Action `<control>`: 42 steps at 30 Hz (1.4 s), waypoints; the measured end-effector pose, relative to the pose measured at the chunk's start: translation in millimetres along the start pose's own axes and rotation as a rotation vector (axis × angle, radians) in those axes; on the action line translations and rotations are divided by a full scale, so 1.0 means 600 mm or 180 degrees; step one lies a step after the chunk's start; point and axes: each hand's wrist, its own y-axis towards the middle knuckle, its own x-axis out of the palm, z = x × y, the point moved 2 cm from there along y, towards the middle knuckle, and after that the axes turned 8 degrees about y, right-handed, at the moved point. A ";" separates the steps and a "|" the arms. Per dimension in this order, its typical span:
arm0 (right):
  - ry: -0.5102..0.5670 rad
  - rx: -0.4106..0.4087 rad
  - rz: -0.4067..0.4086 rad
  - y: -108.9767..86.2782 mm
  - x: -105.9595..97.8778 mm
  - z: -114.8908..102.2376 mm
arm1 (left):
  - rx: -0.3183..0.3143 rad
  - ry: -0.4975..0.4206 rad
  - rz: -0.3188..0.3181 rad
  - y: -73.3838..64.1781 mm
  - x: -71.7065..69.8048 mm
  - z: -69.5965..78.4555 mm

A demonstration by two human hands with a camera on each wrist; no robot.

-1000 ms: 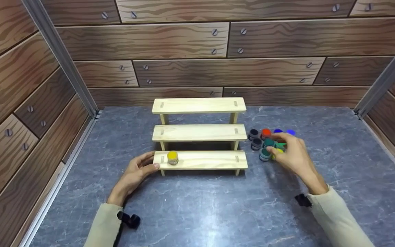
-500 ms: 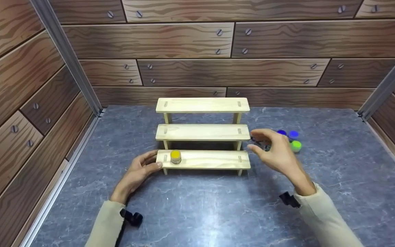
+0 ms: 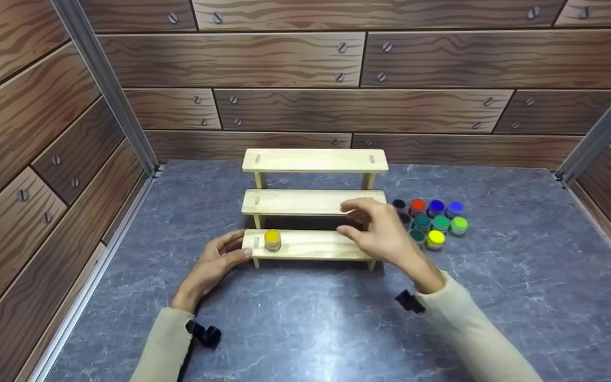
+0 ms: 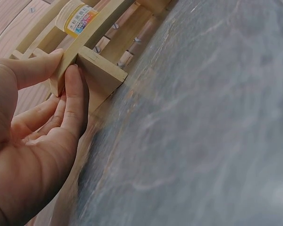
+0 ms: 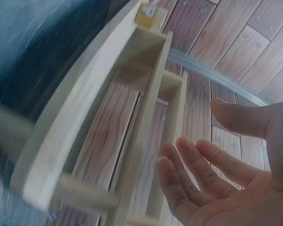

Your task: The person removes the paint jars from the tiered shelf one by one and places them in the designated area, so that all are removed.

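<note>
A three-tier wooden display stand (image 3: pixel 305 202) stands on the grey marbled table. My left hand (image 3: pixel 215 266) pinches the left end of its lowest shelf; in the left wrist view thumb and fingers (image 4: pixel 73 101) close on the board's corner. Near that end sits a small paint jar (image 3: pixel 272 240) with orange-yellow paint, upright, its printed label showing in the left wrist view. Over the right part of the lower shelves hovers my right hand (image 3: pixel 382 236). In the right wrist view its thumb (image 5: pixel 240 117) and fingers are spread apart with nothing between them.
Right of the stand, several paint jars stand grouped, among them a red jar (image 3: pixel 417 206), a dark blue jar (image 3: pixel 436 207), a yellow jar (image 3: pixel 435 240) and a light green jar (image 3: pixel 459 226). Wood-patterned walls (image 3: pixel 295 109) enclose the table at the back and sides.
My right hand has moved left from above the jar group to over the stand, uncovering most of the jars. The left hand stays at the stand's left end.
</note>
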 end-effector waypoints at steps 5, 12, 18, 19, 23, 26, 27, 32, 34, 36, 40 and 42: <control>0.0077 0.0067 -0.0097 0.014 0.026 -0.010 | 0.0057 -0.0024 -0.0062 0.013 0.010 0.004; 0.0183 0.0051 -0.0330 0.032 0.076 -0.016 | -0.0044 -0.0014 0.0018 0.007 0.007 -0.001; 0.0298 0.0073 -0.0443 0.041 0.117 -0.018 | -0.0005 -0.0082 -0.0046 0.003 0.003 -0.004; 0.0320 0.0070 -0.0472 0.042 0.123 -0.017 | -0.0013 -0.0086 -0.0045 0.004 0.003 -0.005; 0.0414 0.0009 -0.0571 0.047 0.148 -0.014 | -0.0019 -0.0058 -0.0015 0.004 0.000 -0.007; 0.0460 -0.0031 -0.0553 0.050 0.164 -0.010 | -0.0005 -0.0050 0.0008 0.005 -0.001 -0.006; 0.0470 -0.0019 -0.0548 0.050 0.169 -0.008 | 0.0008 -0.0040 0.0004 0.005 -0.001 -0.006; 0.0515 0.0172 -0.0539 0.049 0.190 0.003 | -0.0028 -0.0073 -0.0008 0.006 0.002 -0.006; 0.0541 0.0241 -0.0525 0.050 0.198 0.006 | -0.0037 -0.0092 -0.0013 0.006 0.002 -0.006; 0.0559 0.0264 -0.0503 0.051 0.205 0.007 | -0.0030 -0.0100 -0.0012 0.007 0.001 -0.006; 0.0605 0.0221 -0.0476 0.053 0.218 0.007 | -0.0022 -0.0110 -0.0015 0.006 -0.001 -0.006; 0.0614 0.0191 -0.0449 0.054 0.223 0.007 | -0.0016 -0.0100 -0.0027 0.005 -0.001 -0.006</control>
